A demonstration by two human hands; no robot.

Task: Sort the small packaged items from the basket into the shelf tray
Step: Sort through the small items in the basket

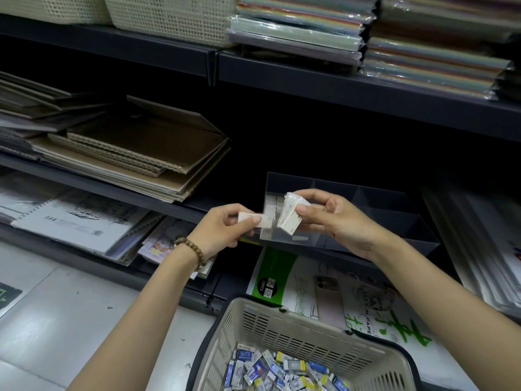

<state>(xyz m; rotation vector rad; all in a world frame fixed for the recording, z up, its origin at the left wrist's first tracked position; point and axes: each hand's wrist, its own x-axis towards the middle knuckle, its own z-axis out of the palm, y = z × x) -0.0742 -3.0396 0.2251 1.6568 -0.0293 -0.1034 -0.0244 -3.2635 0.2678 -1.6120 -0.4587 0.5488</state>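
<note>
A: So, head cam, what are the hands doing?
B: Left hand [222,227] pinches one white pack [251,218] btw thumb & fingertips. Right hand [332,218] grips a small stack of packs [291,214], fingers curled round it.
A: Where's the stuff?
B: Both held just in front of the clear shelf tray [380,198], at its left end. Loose packs [282,371] lie in the basket [296,331] below.

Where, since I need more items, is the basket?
Head view: the basket is bottom centre, below the left hand and right hand, in front of the sketch paper.
</note>
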